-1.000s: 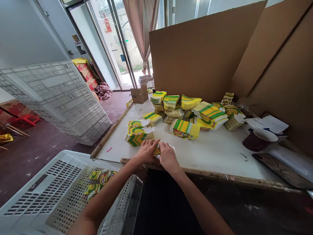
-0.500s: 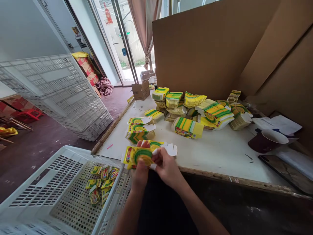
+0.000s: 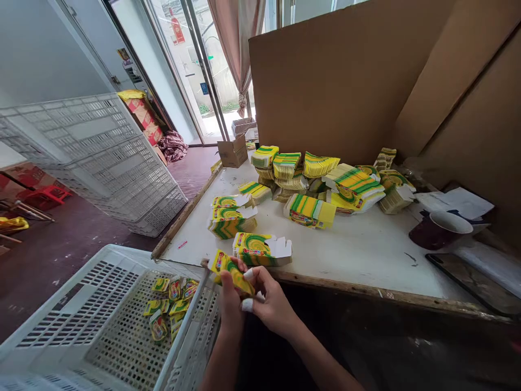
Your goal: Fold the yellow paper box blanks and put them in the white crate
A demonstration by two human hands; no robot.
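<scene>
Both hands hold one small yellow-and-green carton (image 3: 233,271) just in front of the table's near edge. My left hand (image 3: 232,307) is closed round its left part, thumb on the printed face. My right hand (image 3: 272,304), with white coverings on thumb and finger tips, pinches the carton's lower right end. That end is partly hidden by the fingers. Just beyond them, a row of flat cartons (image 3: 256,247) lies on the table with white flaps pointing right. Another stack of flat cartons (image 3: 230,221) sits farther back.
A white plastic crate (image 3: 77,293) at lower left holds several small folded cartons (image 3: 158,326). More carton stacks (image 3: 287,165) line the back of the white table (image 3: 350,250). A dark cup (image 3: 431,239) and a phone (image 3: 468,277) lie right. Stacked crates (image 3: 134,163) stand left.
The carton has moved slightly down and now tilts down to the right, looking more bowed. Both hands have moved with it, uncovering the near row of cartons. The view has shifted slightly.
</scene>
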